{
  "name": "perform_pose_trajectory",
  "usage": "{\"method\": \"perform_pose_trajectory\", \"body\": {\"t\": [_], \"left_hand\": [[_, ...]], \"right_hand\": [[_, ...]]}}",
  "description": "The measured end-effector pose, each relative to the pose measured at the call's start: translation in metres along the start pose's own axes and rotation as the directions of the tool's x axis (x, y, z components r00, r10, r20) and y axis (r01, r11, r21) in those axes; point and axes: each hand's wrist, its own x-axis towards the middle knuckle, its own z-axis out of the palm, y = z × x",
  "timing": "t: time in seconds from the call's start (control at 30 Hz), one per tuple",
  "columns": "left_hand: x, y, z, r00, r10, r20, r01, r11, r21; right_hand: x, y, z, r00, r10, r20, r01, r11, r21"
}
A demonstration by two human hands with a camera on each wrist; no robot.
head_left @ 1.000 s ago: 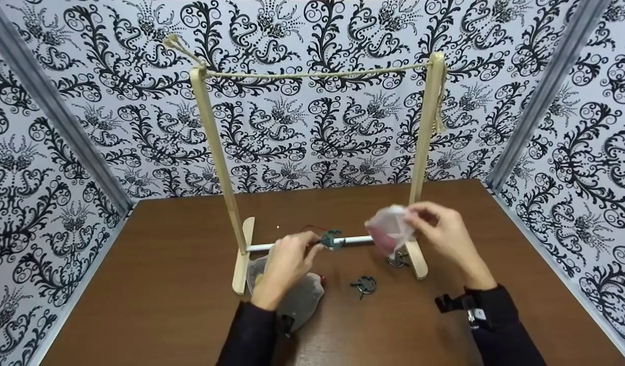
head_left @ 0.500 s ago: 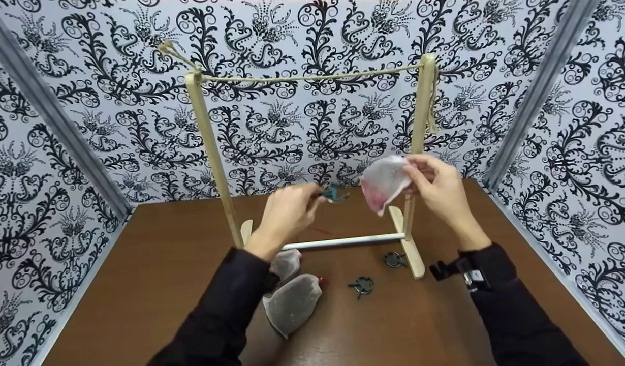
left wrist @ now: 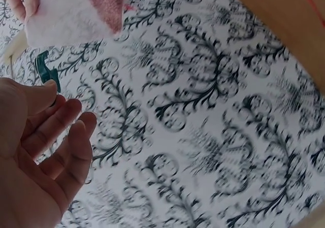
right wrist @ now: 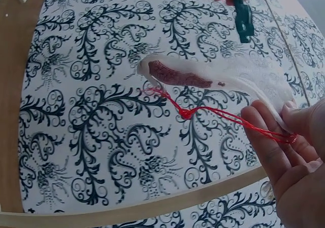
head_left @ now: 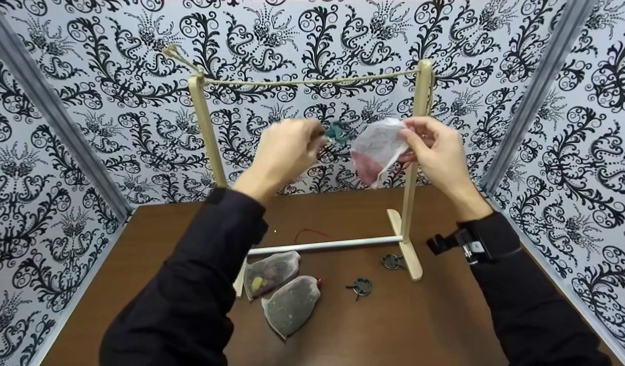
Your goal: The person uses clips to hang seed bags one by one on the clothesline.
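Note:
My left hand (head_left: 287, 152) pinches a dark green plastic clip (head_left: 339, 132) between thumb and forefinger, the other fingers loosely bent in the left wrist view. Across from it, my right hand (head_left: 441, 155) pinches the top corner of a sheer white pouch (head_left: 377, 145) with reddish contents at the bottom. A red string (right wrist: 218, 114) runs along the pouch to the right fingers in the right wrist view. Clip and pouch are apart, both in the air below a rope (head_left: 312, 82) tied between two wooden posts (head_left: 410, 203).
Two more filled mesh pouches, one with yellow bits (head_left: 272, 274) and one darker (head_left: 292, 307), lie on the brown table (head_left: 394, 330). Two dark clips with rings, a nearer clip (head_left: 362, 287) and a farther clip (head_left: 393, 261), lie right of them. A white bar (head_left: 333, 245) joins the posts low down.
Both hands have risen from near the white bar toward the rope, the left carrying the clip and the right the pouch. The pouches on the table have come into fuller view.

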Motion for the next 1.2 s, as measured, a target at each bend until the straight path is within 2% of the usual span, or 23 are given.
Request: {"method": "perform_pose_trajectory", "body": {"t": [0.17,0.33,0.53,0.73,0.83,0.9,0.97,1.07,1.2], "left_hand": [[0.017,0.010,-0.025,1.000,-0.005,-0.002,0.005,0.998,0.060],[0.032,0.017,-0.044,0.999,0.029,-0.030,-0.024,0.987,0.161],[0.044,0.029,-0.060,1.000,0.029,0.007,-0.030,0.979,0.203],[0.047,0.038,-0.069,0.997,0.070,-0.011,-0.067,0.978,0.197],[0.047,0.040,-0.071,0.996,0.070,0.054,-0.079,0.978,0.193],[0.046,0.041,-0.073,0.991,0.080,0.109,-0.100,0.977,0.190],[0.045,0.042,-0.075,0.986,0.092,0.138,-0.117,0.975,0.187],[0.047,0.044,-0.076,0.988,0.122,0.096,-0.138,0.971,0.193],[0.051,0.050,-0.079,0.996,0.070,0.056,-0.082,0.966,0.246]], "right_hand": [[0.012,-0.010,0.000,0.998,0.040,-0.041,-0.038,0.998,0.046],[0.021,-0.020,0.008,0.991,0.110,-0.073,-0.099,0.986,0.137],[0.030,-0.028,0.018,0.977,0.159,-0.140,-0.127,0.968,0.215],[0.038,-0.037,0.024,0.969,0.172,-0.175,-0.126,0.961,0.248],[0.039,-0.038,0.025,0.968,0.167,-0.188,-0.119,0.963,0.243],[0.040,-0.038,0.027,0.967,0.163,-0.198,-0.113,0.964,0.243],[0.041,-0.039,0.027,0.964,0.159,-0.211,-0.106,0.965,0.241],[0.043,-0.039,0.028,0.963,0.153,-0.224,-0.099,0.967,0.237],[0.047,-0.040,0.028,0.960,0.158,-0.230,-0.104,0.967,0.231]]}}
